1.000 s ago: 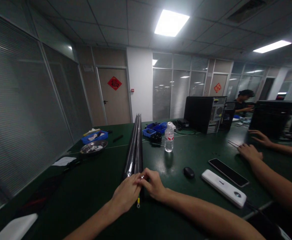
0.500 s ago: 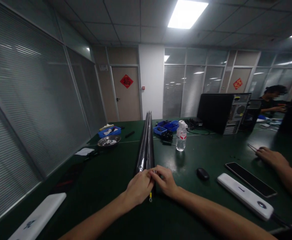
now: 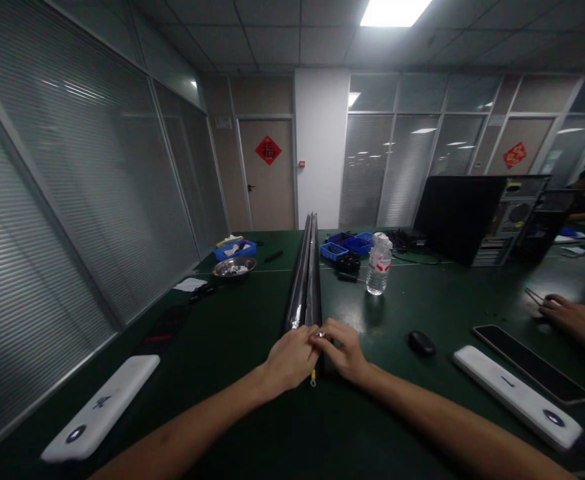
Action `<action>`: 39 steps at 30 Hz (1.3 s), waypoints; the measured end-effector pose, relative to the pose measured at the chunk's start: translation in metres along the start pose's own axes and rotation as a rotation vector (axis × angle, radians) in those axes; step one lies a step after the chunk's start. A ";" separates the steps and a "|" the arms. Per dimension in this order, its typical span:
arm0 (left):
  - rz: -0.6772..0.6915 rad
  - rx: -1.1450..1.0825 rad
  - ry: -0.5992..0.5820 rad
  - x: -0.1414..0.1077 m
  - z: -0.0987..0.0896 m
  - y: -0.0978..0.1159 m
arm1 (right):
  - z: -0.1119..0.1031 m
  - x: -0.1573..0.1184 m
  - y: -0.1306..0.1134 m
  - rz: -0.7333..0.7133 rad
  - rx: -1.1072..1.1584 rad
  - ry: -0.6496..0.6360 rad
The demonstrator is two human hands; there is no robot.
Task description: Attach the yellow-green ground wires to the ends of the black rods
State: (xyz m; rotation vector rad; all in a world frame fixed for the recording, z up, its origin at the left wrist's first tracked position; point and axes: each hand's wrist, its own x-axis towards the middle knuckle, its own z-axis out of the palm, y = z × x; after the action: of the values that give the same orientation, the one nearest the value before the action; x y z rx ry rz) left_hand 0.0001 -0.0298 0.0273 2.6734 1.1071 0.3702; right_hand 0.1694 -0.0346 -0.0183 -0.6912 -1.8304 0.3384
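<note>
A red diamond-shaped sign (image 3: 269, 151) on the pale wooden door (image 3: 273, 200) reads 福, a single dark Chinese character. A second red diamond sign (image 3: 515, 155), on the door at the right (image 3: 528, 141), carries lettering too blurred to read. The long white device on the right (image 3: 516, 397) bears a dark mark resembling the numeral 1; the matching white device on the left (image 3: 103, 407) has dark characters that cannot be made out. Red print on the clear bottle's label (image 3: 379, 265) is illegible.
</note>
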 end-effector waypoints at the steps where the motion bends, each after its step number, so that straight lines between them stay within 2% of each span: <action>1: -0.001 0.001 0.007 0.000 0.001 0.000 | 0.000 0.000 -0.001 -0.005 -0.016 0.001; 6: 0.004 0.009 -0.022 0.000 0.001 0.000 | 0.000 0.000 -0.002 -0.012 -0.057 -0.005; 11: 0.078 0.031 -0.056 -0.001 0.002 -0.003 | 0.000 0.001 -0.002 0.015 -0.076 -0.019; 17: 0.046 0.034 0.005 0.001 0.004 -0.005 | -0.001 0.001 -0.001 -0.008 -0.025 -0.013; 26: 0.055 0.034 -0.003 0.002 0.006 -0.005 | 0.001 0.000 0.002 0.003 -0.067 0.010; 33: 0.234 0.254 -0.051 0.001 0.018 -0.018 | 0.002 -0.001 0.001 0.034 -0.064 0.000; 39: 0.111 0.100 -0.011 0.000 0.013 -0.013 | 0.000 -0.004 0.003 0.021 -0.018 0.000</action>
State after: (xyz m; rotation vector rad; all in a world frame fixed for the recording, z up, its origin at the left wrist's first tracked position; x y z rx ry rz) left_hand -0.0044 -0.0218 0.0116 2.8292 1.0017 0.3275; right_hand 0.1707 -0.0346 -0.0230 -0.7238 -1.8292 0.3359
